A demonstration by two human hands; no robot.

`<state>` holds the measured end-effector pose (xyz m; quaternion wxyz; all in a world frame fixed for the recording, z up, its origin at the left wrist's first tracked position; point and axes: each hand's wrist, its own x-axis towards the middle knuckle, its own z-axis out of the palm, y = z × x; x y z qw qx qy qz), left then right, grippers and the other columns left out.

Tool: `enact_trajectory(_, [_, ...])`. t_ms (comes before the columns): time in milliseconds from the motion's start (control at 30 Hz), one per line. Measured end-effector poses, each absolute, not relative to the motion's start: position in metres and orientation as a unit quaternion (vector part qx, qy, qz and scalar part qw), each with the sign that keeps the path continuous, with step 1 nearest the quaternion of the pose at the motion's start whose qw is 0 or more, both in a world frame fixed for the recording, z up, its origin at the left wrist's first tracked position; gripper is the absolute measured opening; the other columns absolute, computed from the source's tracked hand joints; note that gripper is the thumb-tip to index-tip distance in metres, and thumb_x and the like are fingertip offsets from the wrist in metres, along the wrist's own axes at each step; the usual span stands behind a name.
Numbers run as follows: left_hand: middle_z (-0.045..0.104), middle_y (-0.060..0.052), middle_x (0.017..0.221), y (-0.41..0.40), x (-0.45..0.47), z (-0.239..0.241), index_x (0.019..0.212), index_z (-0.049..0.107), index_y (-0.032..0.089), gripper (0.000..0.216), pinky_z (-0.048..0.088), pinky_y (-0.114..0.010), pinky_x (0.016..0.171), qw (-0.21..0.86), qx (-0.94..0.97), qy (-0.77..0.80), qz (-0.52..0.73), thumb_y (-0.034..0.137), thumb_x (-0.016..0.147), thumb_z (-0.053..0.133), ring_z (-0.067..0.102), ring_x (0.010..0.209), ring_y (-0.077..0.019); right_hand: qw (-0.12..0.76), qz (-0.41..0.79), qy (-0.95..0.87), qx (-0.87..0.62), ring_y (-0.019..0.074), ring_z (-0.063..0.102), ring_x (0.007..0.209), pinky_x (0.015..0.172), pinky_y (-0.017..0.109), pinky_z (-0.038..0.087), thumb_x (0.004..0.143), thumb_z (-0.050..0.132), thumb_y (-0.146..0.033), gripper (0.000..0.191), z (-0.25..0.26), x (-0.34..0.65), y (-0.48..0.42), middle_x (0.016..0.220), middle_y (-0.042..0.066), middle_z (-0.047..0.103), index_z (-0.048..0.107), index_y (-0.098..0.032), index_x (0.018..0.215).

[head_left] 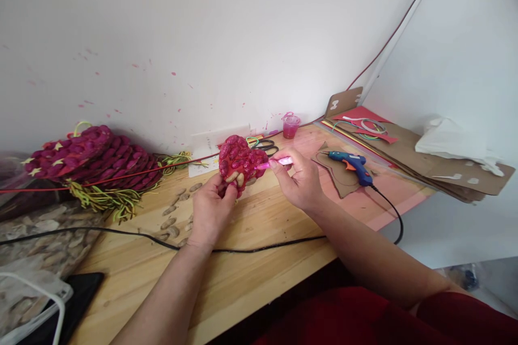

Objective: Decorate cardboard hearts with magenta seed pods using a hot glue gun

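My left hand (211,209) is closed around the lower edge of a red heart-shaped piece (240,160) covered in painted shells, holding it upright above the wooden table (251,269). A few shells at its bottom are still bare beige. My right hand (298,179) pinches a small pink-stained brush (278,162), whose tip touches the right side of the heart.
A blue glue gun (351,164) lies on cardboard at right, its black cable (243,249) crossing the table. A pink paint cup (290,125) and scissors (265,145) stand near the wall. Finished red shell pieces (93,164) lie at left, with loose shells (174,215) nearby.
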<state>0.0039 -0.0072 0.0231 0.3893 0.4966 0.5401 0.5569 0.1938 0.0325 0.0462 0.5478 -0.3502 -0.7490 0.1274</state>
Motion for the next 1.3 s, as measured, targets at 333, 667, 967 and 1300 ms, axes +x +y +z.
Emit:
enact_trajectory(333, [0.075, -0.008, 0.087, -0.008, 0.005, 0.022, 0.109, 0.071, 0.014, 0.039, 0.049, -0.024, 0.066, 0.388, 0.495, 0.532, 0.567, 0.035, 0.076, 0.071, 0.066, 0.070, -0.0162, 0.536, 0.154, -0.749, -0.358, 0.0130, 0.058, 0.066, 0.061, 0.025, 0.043, 0.094, 0.058, -0.029, 0.010, 0.046, 0.193, 0.032, 0.076, 0.000, 0.065, 0.061, -0.021, 0.089])
enact_trajectory(667, [0.075, -0.008, 0.084, -0.008, 0.007, 0.025, 0.104, 0.071, 0.012, 0.039, 0.051, -0.024, 0.064, 0.409, 0.471, 0.526, 0.578, 0.037, 0.073, 0.074, 0.066, 0.067, -0.0155, 0.531, 0.178, -0.746, -0.361, 0.0123, 0.056, 0.062, 0.057, 0.024, 0.041, 0.093, 0.058, -0.031, 0.012, 0.046, 0.191, 0.030, 0.073, -0.001, 0.065, 0.060, -0.020, 0.089])
enact_trajectory(967, [0.076, -0.008, 0.085, -0.005, 0.005, 0.022, 0.103, 0.072, 0.013, 0.042, 0.053, -0.026, 0.066, 0.414, 0.455, 0.523, 0.589, 0.041, 0.071, 0.077, 0.069, 0.070, -0.0175, 0.549, 0.131, -0.740, -0.367, 0.0127, 0.057, 0.064, 0.059, 0.025, 0.043, 0.092, 0.059, -0.029, 0.009, 0.044, 0.195, 0.035, 0.075, 0.000, 0.065, 0.061, -0.020, 0.090])
enact_trajectory(1300, [0.076, -0.005, 0.083, -0.002, 0.004, 0.016, 0.097, 0.073, 0.015, 0.044, 0.056, -0.030, 0.073, 0.508, 0.363, 0.480, 0.616, 0.039, 0.062, 0.085, 0.070, 0.068, -0.0161, 0.545, 0.136, -0.730, -0.390, 0.0112, 0.053, 0.057, 0.054, 0.024, 0.040, 0.093, 0.059, -0.030, 0.011, 0.047, 0.193, 0.033, 0.071, -0.001, 0.064, 0.060, -0.020, 0.088])
